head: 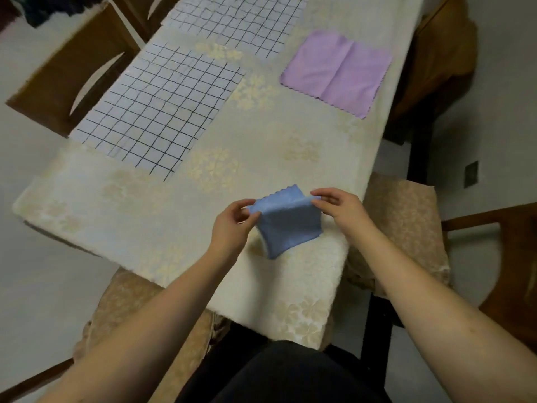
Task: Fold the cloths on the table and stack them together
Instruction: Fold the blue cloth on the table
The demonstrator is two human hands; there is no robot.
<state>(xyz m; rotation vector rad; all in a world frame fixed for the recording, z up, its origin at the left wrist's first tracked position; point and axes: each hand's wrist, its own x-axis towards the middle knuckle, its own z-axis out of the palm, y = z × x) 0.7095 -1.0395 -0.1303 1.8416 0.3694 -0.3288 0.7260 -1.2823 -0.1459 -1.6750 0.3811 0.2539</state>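
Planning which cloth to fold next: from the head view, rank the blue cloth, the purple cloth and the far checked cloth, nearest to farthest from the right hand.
1. blue cloth: pinched by the right hand.
2. purple cloth: flat, farther up the table's right side.
3. far checked cloth: at the far end, to the left.

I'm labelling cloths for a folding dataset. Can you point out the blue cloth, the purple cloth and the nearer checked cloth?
blue cloth (286, 228): head view, middle of hanging panel.
purple cloth (337, 71): head view, beside centre crease.
nearer checked cloth (158, 110): head view, middle of grid.

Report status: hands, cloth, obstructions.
Left hand and right hand pinch blue cloth, folded, lifted. Purple cloth flat. Nothing blocking.
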